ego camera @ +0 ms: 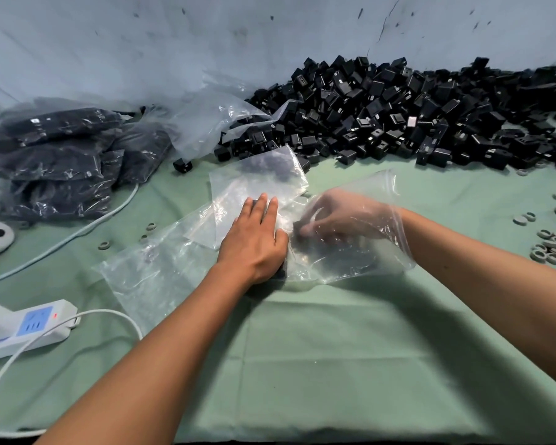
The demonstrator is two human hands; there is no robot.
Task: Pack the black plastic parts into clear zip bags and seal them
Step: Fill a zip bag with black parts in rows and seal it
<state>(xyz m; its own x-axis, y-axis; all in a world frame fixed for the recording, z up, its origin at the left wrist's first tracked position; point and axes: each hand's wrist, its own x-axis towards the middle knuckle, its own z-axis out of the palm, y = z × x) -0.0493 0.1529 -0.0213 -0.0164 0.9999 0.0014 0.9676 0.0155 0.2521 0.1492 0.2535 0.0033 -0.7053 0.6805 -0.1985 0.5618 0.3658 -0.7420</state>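
A big pile of black plastic parts (398, 117) lies along the back right of the green cloth. My right hand (344, 216) is inside a clear zip bag (366, 261), fingers curled around a black part (298, 225) at the bag's left end. More dark parts (328, 252) show through the bag below that hand. My left hand (254, 242) lies flat with straight fingers, pressing on the bag's left edge and on an empty clear bag (257, 178) beneath it. Another empty bag (161, 271) lies to its left.
Filled, sealed bags (61, 168) are stacked at the back left beside a large crumpled plastic sack (212, 120). A white power strip (29, 326) and its cable (77, 229) run along the left. Several grey rings (552, 245) lie at the right edge. One stray black part (182, 165) sits apart.
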